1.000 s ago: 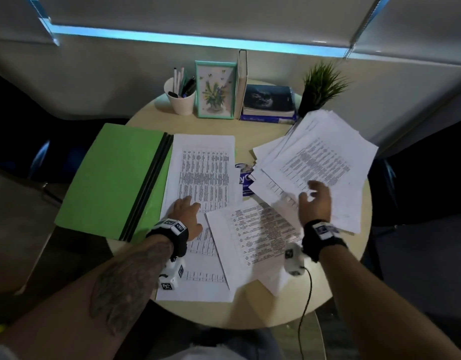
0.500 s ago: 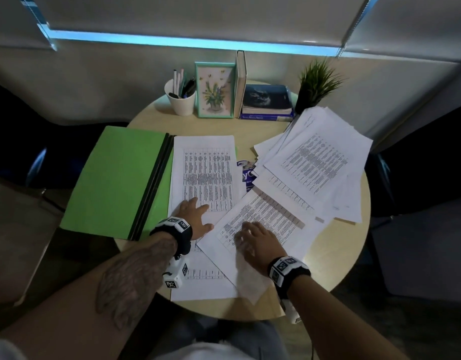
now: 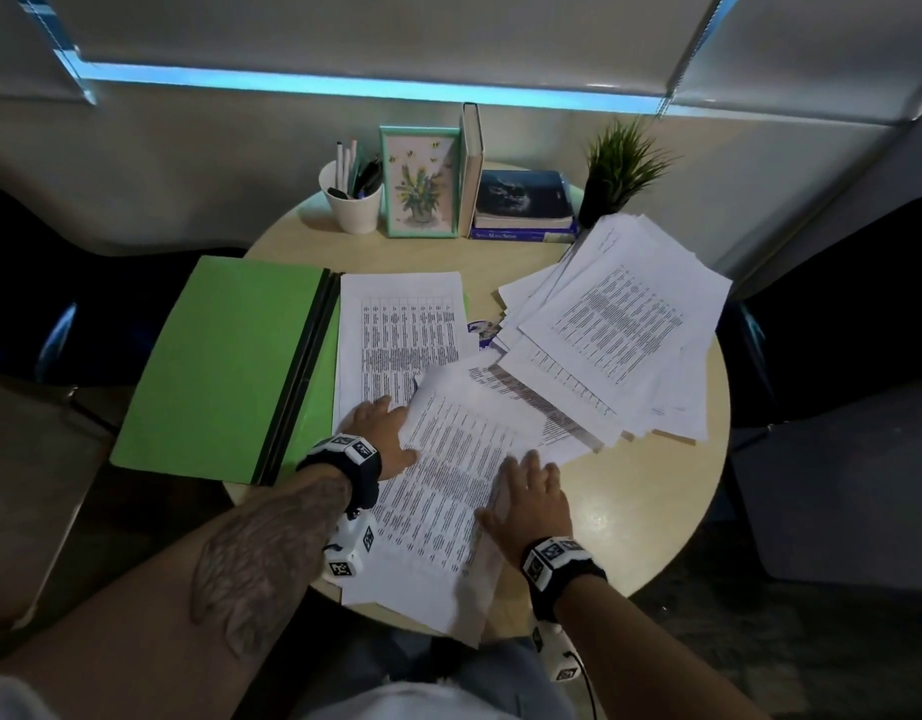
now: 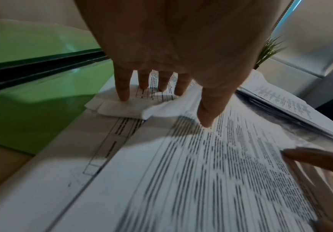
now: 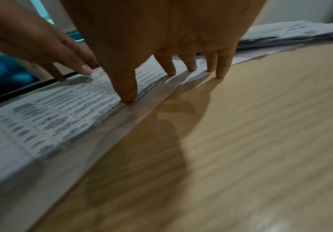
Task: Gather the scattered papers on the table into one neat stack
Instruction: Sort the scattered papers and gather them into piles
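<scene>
Round counter (image 3: 651,517): green folder (image 3: 225,366) left, loose pile (image 3: 620,330) far right, sheet (image 3: 443,491) near edge under both flat, open grips, left hand (image 3: 378,433) and right hand (image 3: 531,498), probably pressing, gripping nothing.

Papers (image 3: 438,491) – matt white sheets; table (image 3: 640,491) – smooth pale wood-grain.
</scene>
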A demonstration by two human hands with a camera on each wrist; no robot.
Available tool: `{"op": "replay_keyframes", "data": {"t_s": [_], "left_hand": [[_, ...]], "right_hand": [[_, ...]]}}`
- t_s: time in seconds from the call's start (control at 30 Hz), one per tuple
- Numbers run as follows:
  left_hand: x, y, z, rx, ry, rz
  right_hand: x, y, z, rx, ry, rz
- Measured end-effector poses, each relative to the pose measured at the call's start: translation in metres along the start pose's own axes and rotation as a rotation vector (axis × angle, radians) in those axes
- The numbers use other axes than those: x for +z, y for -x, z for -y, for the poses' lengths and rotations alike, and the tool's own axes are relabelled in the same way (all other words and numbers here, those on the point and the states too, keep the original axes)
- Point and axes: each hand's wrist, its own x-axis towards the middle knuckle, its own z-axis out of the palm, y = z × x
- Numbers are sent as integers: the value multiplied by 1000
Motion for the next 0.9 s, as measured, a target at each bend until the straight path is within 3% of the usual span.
{"op": "replay_keyframes", "data": {"t_s": [0.2,0.3,0.4,0.6,0.63,0.77,0.9], "left_hand": [[4,3,4,-19,17,-20],[4,5,5,-46,-67,-33],[6,7,7,-141,-42,-105],[8,5,11,-221,3,-130],[6,5,11,-231,12,-143],[6,6,10,-304,76,-134],[8,5,12,-354,99,-160]], "right_hand": [[-7,-12,-3,-169,67,-10],[-20,-26,-14,-47,22,-87],[-24,-34,-23,-4,36,-57],[-20,-23,-13,-297,80,-51],[-19,-25,-14,-298,62,-60],[-17,-34,-23,-61,12,-38],[-14,-24,-20,-102,110,-20]]}}
